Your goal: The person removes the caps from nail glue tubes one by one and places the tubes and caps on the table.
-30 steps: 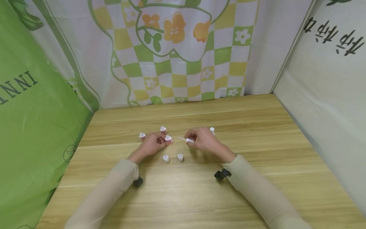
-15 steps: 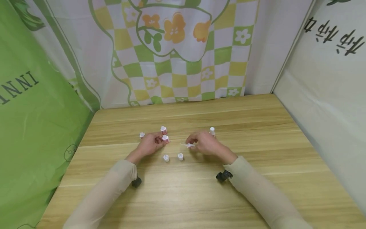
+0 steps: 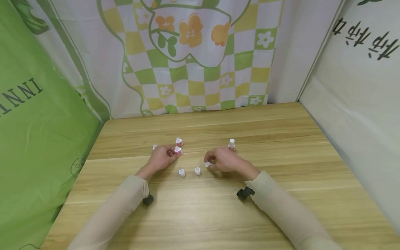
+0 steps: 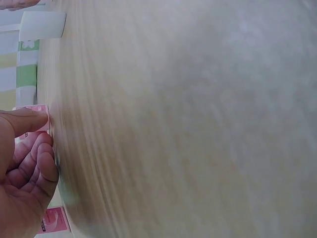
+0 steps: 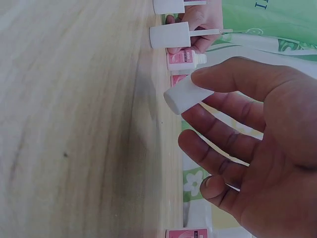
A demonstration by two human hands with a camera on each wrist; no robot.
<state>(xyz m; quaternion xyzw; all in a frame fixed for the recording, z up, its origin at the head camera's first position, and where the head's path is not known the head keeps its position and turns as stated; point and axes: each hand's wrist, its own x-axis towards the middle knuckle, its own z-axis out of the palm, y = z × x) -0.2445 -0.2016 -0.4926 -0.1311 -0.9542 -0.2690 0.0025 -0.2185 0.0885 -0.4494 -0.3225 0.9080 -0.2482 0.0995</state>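
Observation:
My left hand (image 3: 160, 158) pinches a small white bottle (image 3: 178, 151) with a pink label and an uncapped neck. Thumb and fingers lie at its side in the left wrist view, where the label (image 4: 38, 107) is partly covered. Close to the wood, my right hand (image 3: 225, 159) pinches a white brush cap (image 5: 185, 95) between thumb and fingers, tilted; its brush is hidden. Two more brush caps, one on the left (image 3: 182, 172) and one on the right (image 3: 197, 171), stand on the table with brush stems pointing up.
Behind the held bottle stands another uncapped bottle (image 3: 178, 142). A third uncapped bottle (image 3: 155, 147) is mostly hidden behind my left hand. A capped bottle (image 3: 231, 144) stands beyond my right hand. The wooden table (image 3: 200, 215) meets curtains at its back and sides.
My left hand has slid the bottle slightly left. My right hand has brought the brush cap down toward the table, beside the other caps, turning its brush from pointing left to out of sight.

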